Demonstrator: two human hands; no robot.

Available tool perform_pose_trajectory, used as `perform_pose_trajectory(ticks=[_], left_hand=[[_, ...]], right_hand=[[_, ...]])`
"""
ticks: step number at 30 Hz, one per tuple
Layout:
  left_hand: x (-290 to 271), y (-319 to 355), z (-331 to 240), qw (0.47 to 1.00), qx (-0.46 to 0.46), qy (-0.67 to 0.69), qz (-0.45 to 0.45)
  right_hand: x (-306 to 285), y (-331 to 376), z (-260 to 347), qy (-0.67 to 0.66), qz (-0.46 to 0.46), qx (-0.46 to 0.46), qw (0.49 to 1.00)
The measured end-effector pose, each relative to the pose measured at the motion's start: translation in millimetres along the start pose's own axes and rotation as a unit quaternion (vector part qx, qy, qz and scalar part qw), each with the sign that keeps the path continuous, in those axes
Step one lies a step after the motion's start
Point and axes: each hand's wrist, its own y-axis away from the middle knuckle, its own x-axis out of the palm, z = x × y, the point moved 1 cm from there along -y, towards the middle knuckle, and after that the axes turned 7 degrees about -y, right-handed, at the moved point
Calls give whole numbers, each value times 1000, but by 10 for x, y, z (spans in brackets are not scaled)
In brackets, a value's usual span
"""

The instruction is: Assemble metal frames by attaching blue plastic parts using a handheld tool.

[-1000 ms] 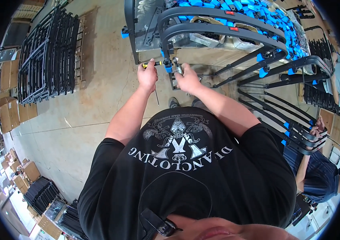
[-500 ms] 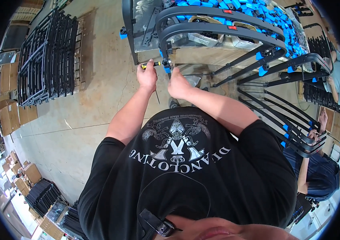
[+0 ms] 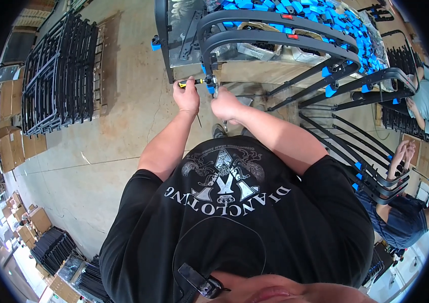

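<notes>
A yellow-and-black-handled screwdriver (image 3: 198,81) is gripped in my left hand (image 3: 188,97), its tip end pointing right at a small black-and-blue bracket (image 3: 210,83). The bracket sits on the lower end of a bent black tubular frame (image 3: 280,34). A thin dark rod (image 3: 200,121) shows below my left wrist; what it belongs to is hidden. My right hand (image 3: 226,104) is closed around a silver wrench (image 3: 216,87), whose head is beside the bracket. The wrench's other end pokes out under the hand.
Ahead, a table (image 3: 186,59) bears a heap of blue plastic pieces (image 3: 325,20) and open boxes of dark small parts (image 3: 260,49). Black frames lean at the right, near two co-workers. Stacked black racks (image 3: 60,76) stand on a pallet at the left, with cartons (image 3: 12,146) beyond.
My right hand has turned and shifted slightly left, and the wrench's lower end now shows beneath it. My left hand stays nearly in place. At the right, a co-worker's hands have moved up off the frames.
</notes>
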Motion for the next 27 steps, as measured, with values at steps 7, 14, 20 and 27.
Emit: perform_pose_trajectory(ticks=[7,14,20,27], left_hand=[[-114,79,-158,993,-68,54,81],[-527,-227,-362,975,-150,160,28],[-178,611,-1250,966,67,71,238],[277,1007,-1395,943,188,-3,276]], right_hand=[[-52,-58,-131,-251,101,96,958],[-648,73,-698,-325,-32,50,944],[-730,403,-341,-280,1,-254,926],[-910,693,237,-268,103,-152,946]])
